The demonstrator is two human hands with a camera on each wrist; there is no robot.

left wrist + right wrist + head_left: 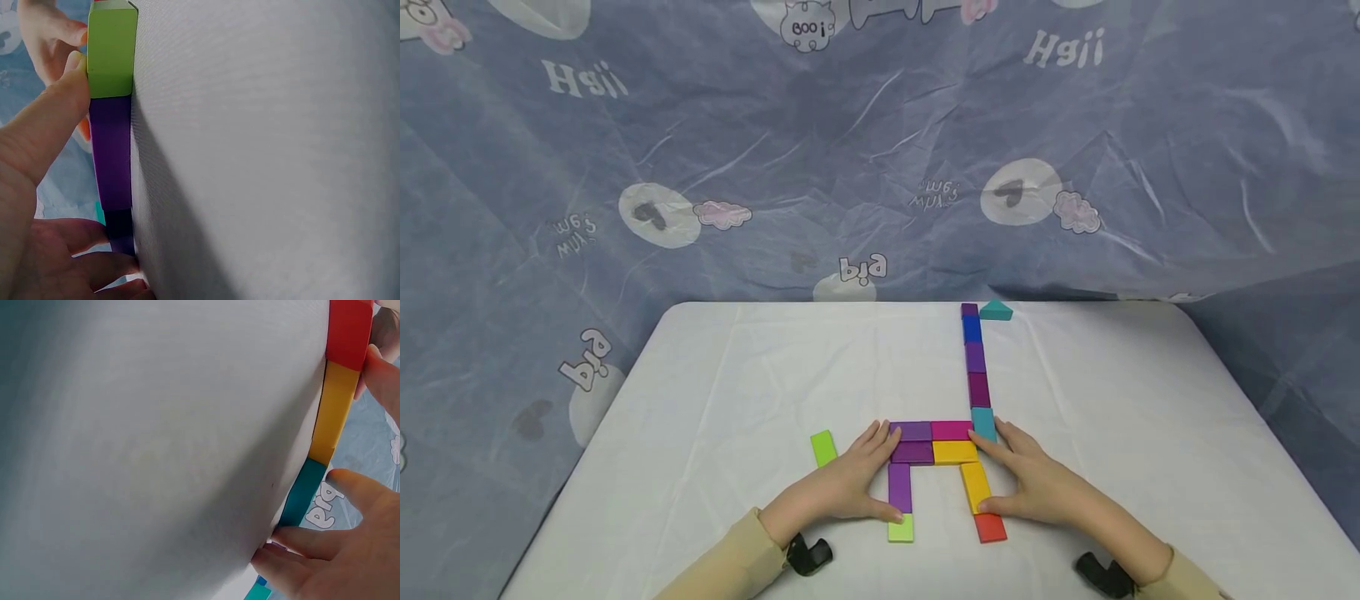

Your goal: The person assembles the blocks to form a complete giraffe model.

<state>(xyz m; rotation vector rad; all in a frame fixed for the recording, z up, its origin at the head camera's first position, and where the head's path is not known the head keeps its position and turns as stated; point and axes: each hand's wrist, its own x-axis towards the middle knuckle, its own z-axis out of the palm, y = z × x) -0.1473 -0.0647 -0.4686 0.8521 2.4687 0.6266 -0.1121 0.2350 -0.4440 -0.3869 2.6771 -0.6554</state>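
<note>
Colored flat blocks form a four-legged shape with a long neck on the white table. My left hand (848, 482) rests against its left side. Its fingertips touch the purple blocks (913, 452) of the body, and its thumb lies at the light green block (112, 53) below the purple leg block (899, 487). Across from it, my right hand (1037, 479) lies spread along the right side. Its index finger is by the pink block (952, 431), its other fingers beside the teal block (982, 423). The right thumb touches near where the yellow block (975, 485) meets the red block (991, 528).
A column of blue and purple blocks (975, 358) runs toward the table's far edge, with a teal triangle block (996, 311) beside its top. A loose green block (823, 447) lies left of my left hand. A patterned blue-grey cloth (820, 167) hangs behind the white table (775, 375).
</note>
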